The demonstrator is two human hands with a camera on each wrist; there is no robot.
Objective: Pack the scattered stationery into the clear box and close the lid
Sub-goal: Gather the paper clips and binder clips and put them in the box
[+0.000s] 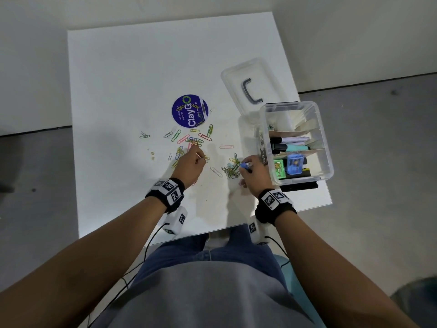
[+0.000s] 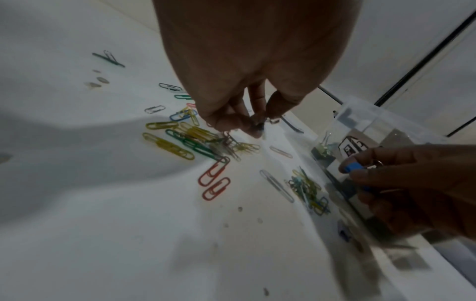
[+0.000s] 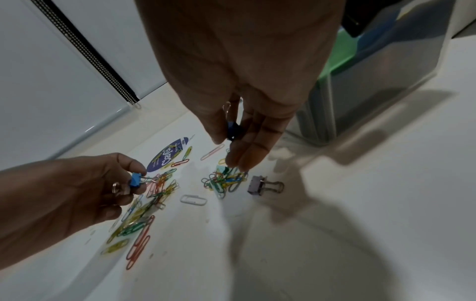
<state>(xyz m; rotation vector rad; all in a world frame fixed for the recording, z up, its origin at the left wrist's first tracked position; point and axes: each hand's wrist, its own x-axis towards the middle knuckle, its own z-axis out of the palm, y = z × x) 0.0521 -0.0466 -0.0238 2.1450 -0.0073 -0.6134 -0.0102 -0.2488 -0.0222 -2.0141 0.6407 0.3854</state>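
Two hands are busy over the white surface, in the middle of the gathering step. The clear box stands at the right edge of the surface, near the front corner, already holding markers, a sharpener and other items; its lid lies flat just behind it, so closing is not yet due. Many coloured paper clips lie scattered in the middle of the surface, some on a round blue sticker, and a denser pile lies beside the box. The left hand pinches a small blue binder clip between thumb and fingers. The right hand pinches another blue binder clip with its thumb, while the other fingers point down, straight, over the pile. A grey binder clip lies loose near this pile. I judge the next move needs both clips carried over the box wall and released, then the thin paper clips swept together, because they lie flat and are hard to lift singly.
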